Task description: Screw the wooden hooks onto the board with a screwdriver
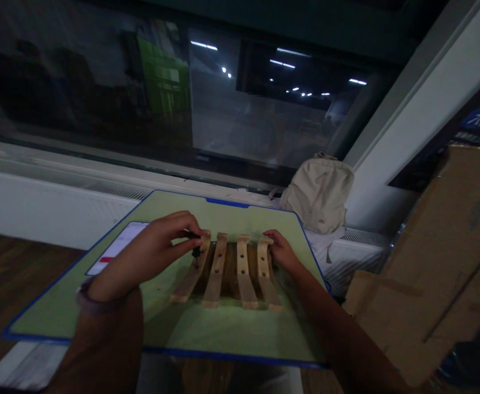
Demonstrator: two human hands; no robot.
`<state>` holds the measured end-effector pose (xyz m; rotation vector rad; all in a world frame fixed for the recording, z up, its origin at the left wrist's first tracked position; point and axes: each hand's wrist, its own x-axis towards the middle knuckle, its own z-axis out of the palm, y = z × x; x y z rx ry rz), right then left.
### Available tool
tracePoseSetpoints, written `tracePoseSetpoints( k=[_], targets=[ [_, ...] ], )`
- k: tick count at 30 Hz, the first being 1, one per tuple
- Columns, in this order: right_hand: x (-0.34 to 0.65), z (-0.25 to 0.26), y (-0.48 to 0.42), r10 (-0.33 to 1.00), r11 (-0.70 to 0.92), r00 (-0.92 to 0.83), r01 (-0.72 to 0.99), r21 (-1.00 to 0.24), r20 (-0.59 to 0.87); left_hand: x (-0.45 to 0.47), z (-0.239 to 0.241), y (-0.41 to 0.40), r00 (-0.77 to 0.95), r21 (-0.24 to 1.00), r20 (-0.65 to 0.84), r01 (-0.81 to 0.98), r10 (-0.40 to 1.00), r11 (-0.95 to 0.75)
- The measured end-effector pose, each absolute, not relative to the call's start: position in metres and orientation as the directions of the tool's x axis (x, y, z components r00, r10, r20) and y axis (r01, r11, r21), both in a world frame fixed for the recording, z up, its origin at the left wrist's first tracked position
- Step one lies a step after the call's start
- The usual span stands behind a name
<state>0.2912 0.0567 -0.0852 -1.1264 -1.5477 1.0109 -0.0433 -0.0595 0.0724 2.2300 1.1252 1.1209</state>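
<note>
Several curved wooden legs [213, 282] stand in a row on a darker wooden piece [230, 268], and most show two round holes. My left hand [170, 236] pinches a small black tool [196, 251] between thumb and fingers. The tool looks like a short screwdriver, and its thin tip points down at a hole in the leftmost leg. My right hand [283, 251] is closed around the upper end of the rightmost leg [263, 262]. Some of its fingers are hidden behind the wood.
All this rests on a pale green table [240, 331] with a blue edge. A phone [115, 249] with a lit screen lies at the left, partly behind my left forearm. A beige backpack [320, 191] stands beyond the far right corner. Cardboard [432, 262] rises at the right.
</note>
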Motion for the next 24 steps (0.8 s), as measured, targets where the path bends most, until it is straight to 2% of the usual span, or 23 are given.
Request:
tracePoseSetpoints(
  k=[5,10,16,21,24],
  targets=[
    [0.291,-0.081,0.055,0.97,0.226,-0.136,0.206,-0.952,0.2,-0.035,0.086,-0.054,0.474,0.591,0.438,0.488,0.764,-0.642],
    [0.291,-0.08,0.056,0.97,0.223,-0.144,0.216,-0.951,0.195,-0.04,0.084,-0.05,0.534,0.668,0.435,0.348,0.725,-0.658],
    [0.291,-0.078,0.054,0.967,0.237,-0.141,0.218,-0.947,0.21,-0.055,0.06,-0.043,0.389,0.74,0.52,0.24,0.76,-0.629],
    [0.29,-0.078,0.054,0.971,0.224,-0.127,0.203,-0.953,0.201,-0.05,0.037,-0.035,0.292,0.613,0.708,0.197,0.643,-0.765],
    [0.288,-0.077,0.053,0.973,0.218,-0.125,0.203,-0.955,0.195,-0.047,0.023,-0.031,0.193,0.629,0.74,0.142,0.645,-0.764]
  ],
)
